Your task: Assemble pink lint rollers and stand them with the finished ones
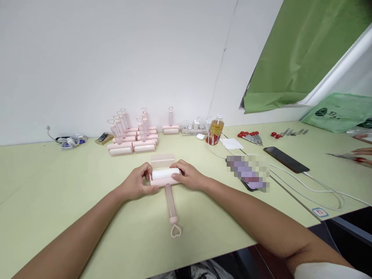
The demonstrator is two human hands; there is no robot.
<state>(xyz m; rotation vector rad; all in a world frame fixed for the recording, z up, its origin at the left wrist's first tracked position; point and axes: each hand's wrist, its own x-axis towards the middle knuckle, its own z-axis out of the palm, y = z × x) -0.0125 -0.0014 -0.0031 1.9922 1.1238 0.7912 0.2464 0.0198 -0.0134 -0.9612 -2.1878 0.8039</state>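
Observation:
A pink lint roller [171, 203] lies on the table in front of me, its clear handle toward me and a heart-shaped loop at the near end. Its cover [162, 159] stands open on the far side, baring the white sticky roll [165, 174]. My left hand [139, 181] is closed round the left end of the head, thumb along the near edge. At the other end, my right hand [187, 176] grips the head with its thumb against the roll. Fingers partly hide both ends.
Several pink lint rollers [120, 148] stand near the wall. Toward the right are a drink bottle [215, 130], a power strip [192, 130], a blurred phone [247, 172], a black phone [286, 159] with cables, and red-handled tools [251, 136]. Another person's hand [363, 151] is beside scissors [347, 157].

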